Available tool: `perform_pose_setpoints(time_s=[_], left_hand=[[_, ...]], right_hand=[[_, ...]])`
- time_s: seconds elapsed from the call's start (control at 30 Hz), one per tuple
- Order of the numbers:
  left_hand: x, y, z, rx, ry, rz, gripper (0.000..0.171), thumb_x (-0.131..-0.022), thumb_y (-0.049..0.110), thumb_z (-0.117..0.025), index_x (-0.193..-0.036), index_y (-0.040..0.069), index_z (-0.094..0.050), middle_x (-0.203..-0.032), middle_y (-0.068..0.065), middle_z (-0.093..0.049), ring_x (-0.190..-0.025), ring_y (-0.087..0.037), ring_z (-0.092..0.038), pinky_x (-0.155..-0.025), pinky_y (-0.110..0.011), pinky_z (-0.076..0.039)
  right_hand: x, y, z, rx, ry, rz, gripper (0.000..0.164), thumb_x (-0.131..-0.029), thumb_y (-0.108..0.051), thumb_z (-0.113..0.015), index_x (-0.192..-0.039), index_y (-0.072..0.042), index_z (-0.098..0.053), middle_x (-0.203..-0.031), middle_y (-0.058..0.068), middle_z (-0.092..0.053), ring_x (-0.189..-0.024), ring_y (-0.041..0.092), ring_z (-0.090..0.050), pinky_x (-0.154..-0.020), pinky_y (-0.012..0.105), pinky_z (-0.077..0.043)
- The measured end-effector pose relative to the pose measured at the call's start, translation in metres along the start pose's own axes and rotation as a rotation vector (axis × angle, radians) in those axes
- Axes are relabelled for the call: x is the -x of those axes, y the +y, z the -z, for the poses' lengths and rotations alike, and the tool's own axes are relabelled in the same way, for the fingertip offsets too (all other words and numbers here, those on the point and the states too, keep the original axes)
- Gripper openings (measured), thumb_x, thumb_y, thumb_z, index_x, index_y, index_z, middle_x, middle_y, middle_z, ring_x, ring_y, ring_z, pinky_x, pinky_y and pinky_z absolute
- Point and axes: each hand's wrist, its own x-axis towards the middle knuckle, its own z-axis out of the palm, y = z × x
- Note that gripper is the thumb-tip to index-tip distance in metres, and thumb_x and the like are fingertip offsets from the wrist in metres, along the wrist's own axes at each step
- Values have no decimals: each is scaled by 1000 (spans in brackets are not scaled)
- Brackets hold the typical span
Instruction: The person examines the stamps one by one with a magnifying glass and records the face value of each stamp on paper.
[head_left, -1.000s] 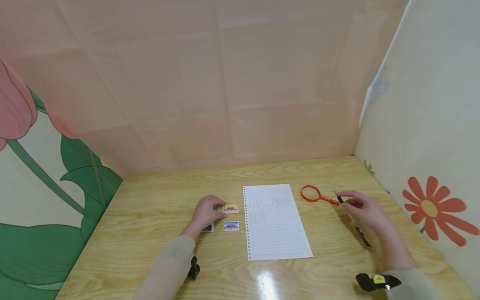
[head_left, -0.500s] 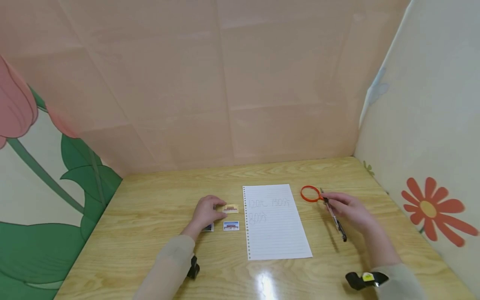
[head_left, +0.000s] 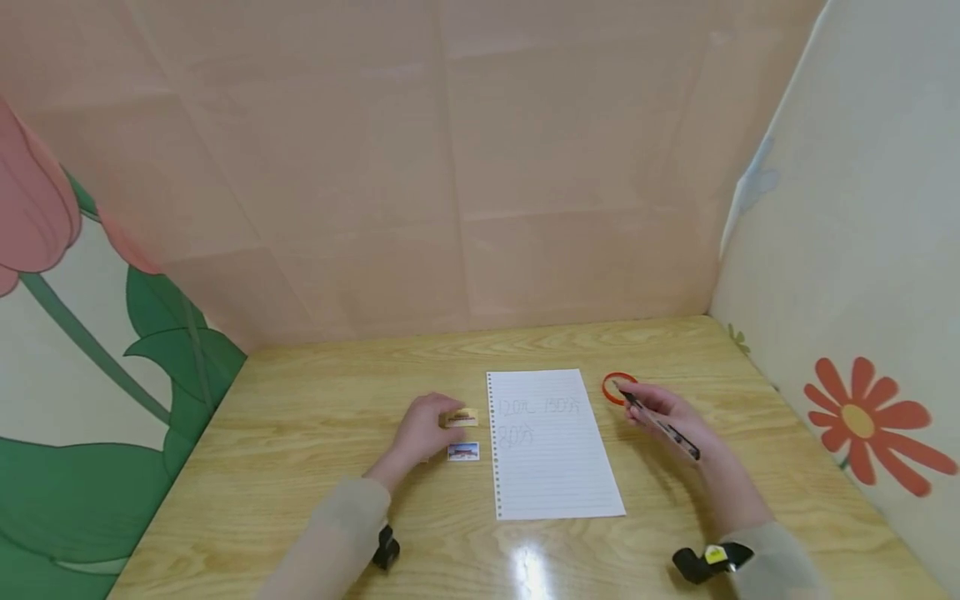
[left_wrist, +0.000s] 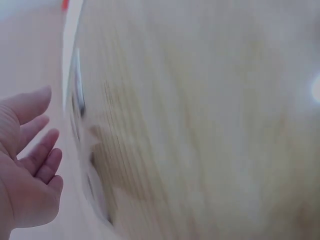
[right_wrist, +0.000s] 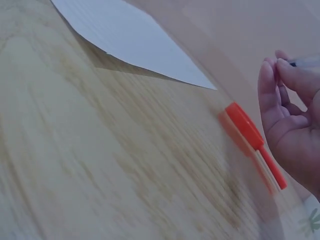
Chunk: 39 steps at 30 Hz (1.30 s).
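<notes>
My right hand pinches a dark pen between thumb and fingertips, its tip pointing away to the left. In the right wrist view, a red magnifying glass lies on the table beside that hand; from the head, the hand covers its handle. My left hand, fingers loosely bent, is over the left side of a yellowish stamp. Its fingers hold nothing in the left wrist view. A stamp with a blue building picture lies just in front of the yellowish one.
A lined sheet with punched holes and handwriting lies between the hands, right of the stamps. The wooden table meets a pinkish covering at the back and a flower-painted wall on the right.
My right hand has moved left with the pen, from the magnifying glass's handle end towards its ring, and the pen has tilted over. The left hand has shifted slightly right.
</notes>
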Motion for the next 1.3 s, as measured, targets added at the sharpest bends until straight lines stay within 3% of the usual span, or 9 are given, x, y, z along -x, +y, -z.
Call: perform_pose_setpoints(time_s=[0.1, 0.27, 0.33, 0.5, 0.7, 0.93, 1.3], left_hand=[[9, 16, -7, -6, -9, -66, 41, -82, 12, -80, -120, 3, -70, -119, -11, -66, -117, -32, -56, -104, -48, -41], [24, 43, -25, -67, -60, -143, 43, -82, 17, -81, -122, 9, -70, -124, -9, -65, -120, -30, -54, -106, -47, -40], [29, 52, -32, -103, -89, -171, 44, -82, 22, -81, -123, 11, -70, -124, -7, -64, -119, -28, -55, -105, -44, -41], [40, 66, -45, -176, -142, -257, 45, -82, 27, -81, -123, 12, -70, -121, -3, -64, -116, -22, -55, -103, -36, -42], [49, 69, -58, -283, -157, -335, 47, -77, 31, -84, -119, 13, -72, -113, 2, -66, -107, -14, -56, -97, -26, -43], [50, 68, -64, -307, -178, -316, 49, -76, 32, -85, -120, 13, -73, -113, 1, -64, -106, -14, -55, -96, -26, -43], [46, 65, -66, -258, -208, -279, 48, -75, 34, -87, -118, 17, -74, -111, 6, -61, -104, -11, -52, -93, -25, -42]], right_hand=[[-3, -1, -11, 4, 52, -28, 43, -99, 0, -56, -139, 11, -46, -104, 0, -64, -93, 11, -64, -84, 24, -55], [-14, 14, -15, -46, -24, 91, 37, -97, 11, -50, -132, 20, -43, -102, 4, -65, -90, 11, -64, -79, 25, -56], [-18, 19, -18, -36, -42, 100, 34, -98, 12, -48, -130, 22, -43, -98, 8, -65, -87, 12, -64, -76, 25, -57], [-28, 24, -34, 143, 29, 31, 33, -100, -2, -54, -126, 19, -50, -94, 17, -67, -81, 10, -64, -71, 24, -57], [-33, 25, -55, 321, 86, -57, 33, -100, -13, -60, -123, 10, -60, -97, 19, -70, -80, 12, -64, -70, 24, -55], [-39, 28, -71, 454, 99, -68, 22, -91, -15, -73, -109, -2, -69, -78, 10, -65, -68, 15, -58, -59, 23, -47], [-44, 33, -82, 564, 128, -28, 12, -89, -10, -72, -97, -3, -67, -69, 2, -61, -58, 11, -54, -51, 22, -43]])
